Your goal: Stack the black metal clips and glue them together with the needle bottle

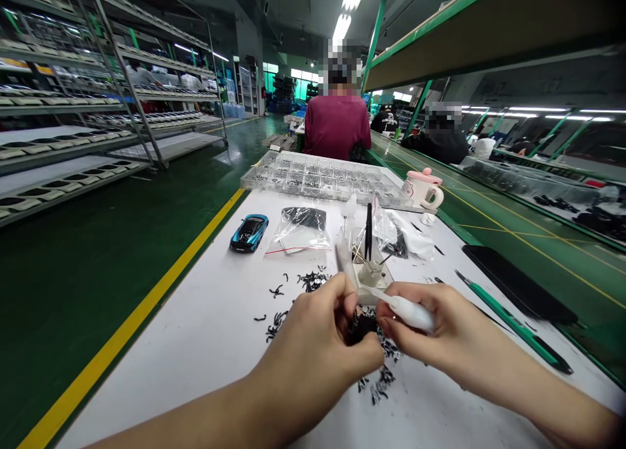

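My left hand (313,335) is closed around a small black part (360,326), mostly hidden by the fingers. In my right hand (443,315) is a white squeeze bottle (413,313) with a thin nozzle, tilted so the nozzle points left, above the black part. Whether the nozzle touches anything I cannot tell. Small curved black pieces (384,380) lie scattered on the white table (195,345) under and around both hands. Just beyond the hands stands a holder box (346,253) with black tweezers (368,231) upright and a small jar (370,274).
A blue toy car (249,232) and a plastic bag (299,231) of black parts lie farther back. Behind them are a compartment tray (313,183) and a pink-lidded mug (421,188). A green craft knife (513,322) lies at right. A person (337,126) sits ahead.
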Demonstrator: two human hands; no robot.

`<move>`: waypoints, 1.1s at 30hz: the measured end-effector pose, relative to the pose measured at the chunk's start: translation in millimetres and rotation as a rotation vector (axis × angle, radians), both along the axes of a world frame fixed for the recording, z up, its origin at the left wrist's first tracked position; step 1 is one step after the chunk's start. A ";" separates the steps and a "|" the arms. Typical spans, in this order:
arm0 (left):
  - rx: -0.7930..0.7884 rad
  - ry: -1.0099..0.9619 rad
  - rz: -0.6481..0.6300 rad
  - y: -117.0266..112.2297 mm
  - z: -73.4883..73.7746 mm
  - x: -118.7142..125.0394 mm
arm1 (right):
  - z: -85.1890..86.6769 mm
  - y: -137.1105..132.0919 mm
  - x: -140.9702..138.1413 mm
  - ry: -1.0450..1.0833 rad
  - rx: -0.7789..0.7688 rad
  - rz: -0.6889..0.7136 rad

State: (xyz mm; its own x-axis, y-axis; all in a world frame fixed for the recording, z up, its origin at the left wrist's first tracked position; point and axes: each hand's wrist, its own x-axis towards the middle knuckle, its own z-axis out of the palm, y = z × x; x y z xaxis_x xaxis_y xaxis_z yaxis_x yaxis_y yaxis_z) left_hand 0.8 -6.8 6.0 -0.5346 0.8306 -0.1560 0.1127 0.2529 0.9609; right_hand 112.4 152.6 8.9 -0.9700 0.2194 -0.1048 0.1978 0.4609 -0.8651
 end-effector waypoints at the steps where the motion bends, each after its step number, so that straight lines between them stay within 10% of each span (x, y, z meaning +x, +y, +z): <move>1: 0.004 0.000 0.005 0.4 0.0 0.3 | -1.5 -1.0 -0.9 -0.001 0.009 -0.009; 26: 0.052 -0.086 -0.001 1.8 3.1 -2.9 | 32.0 59.8 14.1 0.419 -0.150 -0.280; 33: 0.035 -0.275 -0.024 2.3 0.0 2.3 | -12.5 123.3 6.3 0.343 -0.058 -0.591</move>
State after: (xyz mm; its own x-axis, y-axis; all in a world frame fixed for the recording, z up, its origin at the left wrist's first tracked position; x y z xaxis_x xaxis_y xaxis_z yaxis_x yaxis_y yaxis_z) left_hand 3.1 -4.5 6.1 -0.4564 0.8498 -0.2638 -0.1479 0.2199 0.9642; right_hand 118.7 275.9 -3.6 -0.6697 0.7253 0.1597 0.1119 0.3111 -0.9438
